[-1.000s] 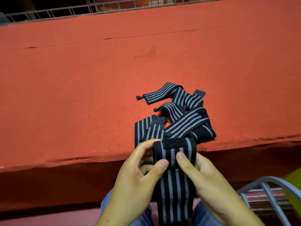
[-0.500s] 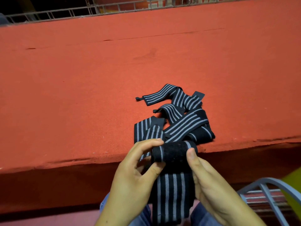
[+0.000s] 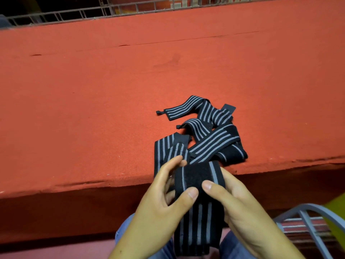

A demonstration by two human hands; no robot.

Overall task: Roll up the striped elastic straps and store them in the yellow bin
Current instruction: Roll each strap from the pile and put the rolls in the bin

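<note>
Nearest, blue trousers [image 3: 230, 248] are seen, with the loose tail of a striped strap [image 3: 197, 176] hung over them. Its upper end is wound into a roll, which is gripped from both sides: the left hand [image 3: 162, 208] and the right hand [image 3: 244, 210] are curled round it, each thumb pressed on the front, the fingers tucked behind. To the right, a grey metal frame [image 3: 306, 219] and a yellow-green patch [image 3: 336, 215] are caught (whether that is the bin cannot be told). Beyond, more striped straps [image 3: 211, 135] are heaped unrolled by the near edge of the red surface [image 3: 93, 109]. Farthest off, a wire railing [image 3: 130, 8] is seen.
</note>
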